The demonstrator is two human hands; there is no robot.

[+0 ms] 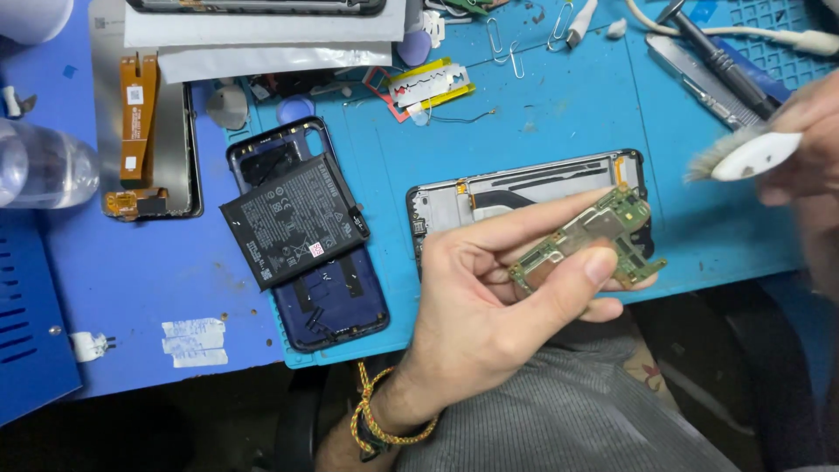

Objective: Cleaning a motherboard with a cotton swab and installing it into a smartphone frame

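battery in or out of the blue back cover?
Out. The black battery lies loose and skewed across the blue back cover, not seated.

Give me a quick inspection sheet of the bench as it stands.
Surface: blue work mat on a blue table.
Job's things: green circuit board pinched in the left hand; white-handled brush in the right hand, apart from the board.
Clutter: black battery lying on a dark blue back cover; open phone frame; razor blade; paper clips; screen panel with orange flex; clear bottle.
Hands: left shut on board, right shut on brush.
Cables: white cable along the top right.
Surroundings: grey clothing below the bench edge.
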